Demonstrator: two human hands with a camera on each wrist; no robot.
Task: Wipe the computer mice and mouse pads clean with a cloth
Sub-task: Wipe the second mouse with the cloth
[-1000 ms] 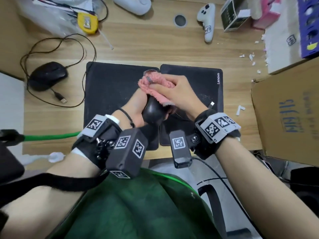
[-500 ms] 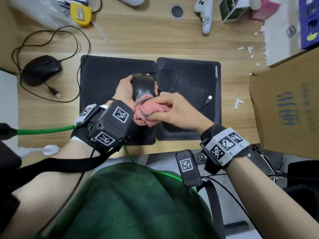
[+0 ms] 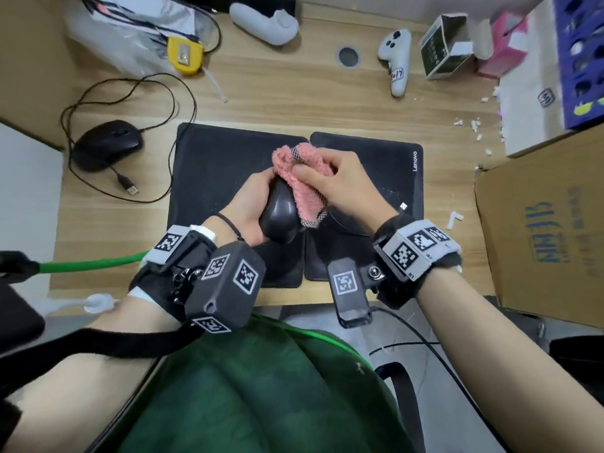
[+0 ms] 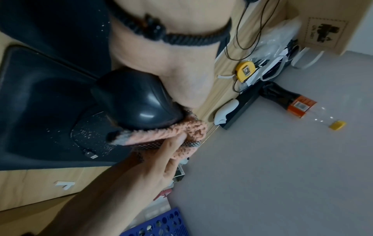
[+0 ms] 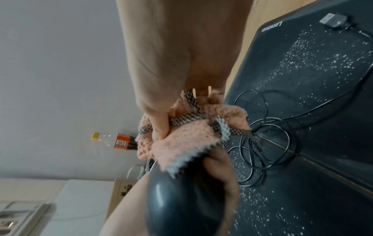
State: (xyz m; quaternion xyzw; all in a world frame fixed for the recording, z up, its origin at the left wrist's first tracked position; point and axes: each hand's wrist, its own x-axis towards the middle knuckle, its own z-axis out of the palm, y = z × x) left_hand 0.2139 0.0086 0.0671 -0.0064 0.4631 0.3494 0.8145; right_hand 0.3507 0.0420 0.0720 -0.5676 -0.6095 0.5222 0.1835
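While the left hand [image 3: 248, 204] clamps the mouse [image 3: 281, 214] aloft to expose it, the right hand [image 3: 340, 188] pinches the cloth [image 3: 304, 178] against its twelve-o'clock end. Lifting frees every side for wiping.

Bare wood lay open behind the two mouse pads [image 3: 228, 165]. A second mouse [image 3: 106, 143] with looped cable [image 3: 130, 89] blocked the left, and a cardboard box [image 3: 539, 230] the right.

Left hand [image 3: 248, 207] grips black mouse [image 3: 279, 217]; right hand [image 3: 340, 184] presses pink cloth [image 3: 304, 181] on it.
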